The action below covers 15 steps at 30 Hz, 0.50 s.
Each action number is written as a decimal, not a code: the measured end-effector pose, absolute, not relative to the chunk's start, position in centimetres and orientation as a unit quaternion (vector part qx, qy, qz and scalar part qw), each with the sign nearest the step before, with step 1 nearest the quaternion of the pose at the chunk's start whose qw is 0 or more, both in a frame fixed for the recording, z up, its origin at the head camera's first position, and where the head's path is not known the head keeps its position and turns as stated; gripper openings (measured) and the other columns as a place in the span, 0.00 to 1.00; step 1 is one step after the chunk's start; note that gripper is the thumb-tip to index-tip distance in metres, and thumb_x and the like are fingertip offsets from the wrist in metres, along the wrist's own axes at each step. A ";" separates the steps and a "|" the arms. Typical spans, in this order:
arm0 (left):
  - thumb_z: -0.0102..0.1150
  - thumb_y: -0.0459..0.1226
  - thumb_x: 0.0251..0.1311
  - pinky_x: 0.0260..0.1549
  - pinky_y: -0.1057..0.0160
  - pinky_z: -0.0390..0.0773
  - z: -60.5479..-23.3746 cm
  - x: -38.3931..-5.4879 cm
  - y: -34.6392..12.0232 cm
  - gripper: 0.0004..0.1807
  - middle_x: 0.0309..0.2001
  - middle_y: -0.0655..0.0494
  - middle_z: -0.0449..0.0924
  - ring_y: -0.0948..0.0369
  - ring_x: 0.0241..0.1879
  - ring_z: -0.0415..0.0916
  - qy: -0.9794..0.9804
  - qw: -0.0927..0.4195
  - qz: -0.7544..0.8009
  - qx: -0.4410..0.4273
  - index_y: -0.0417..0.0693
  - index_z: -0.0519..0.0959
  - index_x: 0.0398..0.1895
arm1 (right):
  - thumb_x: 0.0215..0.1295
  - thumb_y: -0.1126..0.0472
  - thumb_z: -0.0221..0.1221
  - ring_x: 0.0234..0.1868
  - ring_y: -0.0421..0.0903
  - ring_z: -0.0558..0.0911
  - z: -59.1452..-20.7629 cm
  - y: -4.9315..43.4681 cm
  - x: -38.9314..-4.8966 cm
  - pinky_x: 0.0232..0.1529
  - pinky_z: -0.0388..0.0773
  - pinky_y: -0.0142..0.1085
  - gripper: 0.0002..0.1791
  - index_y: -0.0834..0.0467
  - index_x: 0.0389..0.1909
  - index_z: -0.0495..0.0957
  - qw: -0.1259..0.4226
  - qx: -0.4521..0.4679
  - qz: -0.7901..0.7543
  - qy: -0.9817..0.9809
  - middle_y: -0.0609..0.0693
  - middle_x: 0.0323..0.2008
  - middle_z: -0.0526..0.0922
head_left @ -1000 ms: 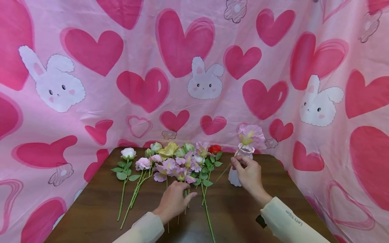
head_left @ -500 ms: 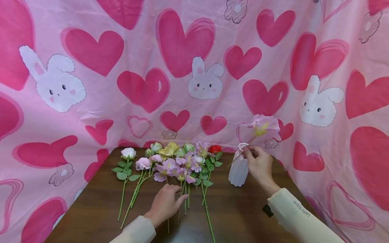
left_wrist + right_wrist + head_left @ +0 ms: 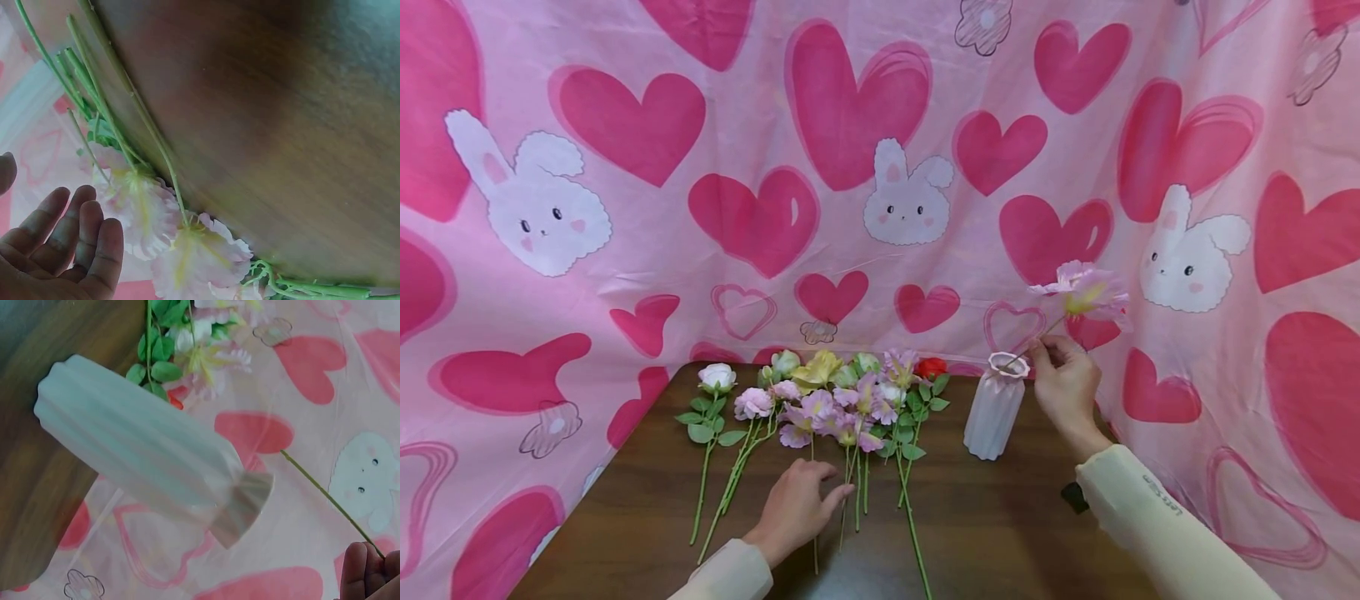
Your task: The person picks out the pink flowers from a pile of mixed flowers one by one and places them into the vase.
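My right hand [image 3: 1067, 385] pinches the thin stem of a pale pink-purple flower [image 3: 1088, 292] beside the mouth of a white fluted vase [image 3: 994, 421]. In the right wrist view the stem [image 3: 322, 490] slants from the fingertips, its cut end outside and just off the vase's flared rim; the bloom is out of that frame. The vase stands upright on the table. My left hand [image 3: 796, 507] hovers with relaxed, slightly bent fingers near the stems of several pink-purple flowers [image 3: 842, 417]. The left wrist view shows that hand [image 3: 69, 247] holding nothing.
A white rose [image 3: 717, 379] and pink blooms [image 3: 754, 404] lie at the left on the brown table [image 3: 985, 533]. A yellow flower [image 3: 818, 371] and a red one [image 3: 932, 367] lie along the back. A pink heart-print cloth [image 3: 850, 92] hangs behind.
The right hand has carried its flower rightward, from left of the vase across it to the right side, raising the bloom. My left hand has drawn back slightly to the left, toward me.
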<state>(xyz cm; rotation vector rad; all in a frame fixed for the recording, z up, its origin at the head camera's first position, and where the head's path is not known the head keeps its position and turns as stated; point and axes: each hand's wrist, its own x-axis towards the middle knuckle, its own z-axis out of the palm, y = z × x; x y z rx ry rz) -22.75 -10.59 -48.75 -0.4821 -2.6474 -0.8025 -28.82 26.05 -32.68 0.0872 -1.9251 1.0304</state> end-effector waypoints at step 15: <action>0.73 0.50 0.60 0.36 0.56 0.78 -48.9 -22.9 -10.9 0.17 0.37 0.56 0.88 0.60 0.36 0.77 -0.929 0.179 -0.273 -0.173 0.46 0.87 0.39 | 0.70 0.64 0.64 0.25 0.19 0.76 -31.9 27.2 -29.5 0.26 0.68 0.17 0.11 0.70 0.34 0.84 0.479 0.022 0.420 -0.771 0.65 0.31 0.87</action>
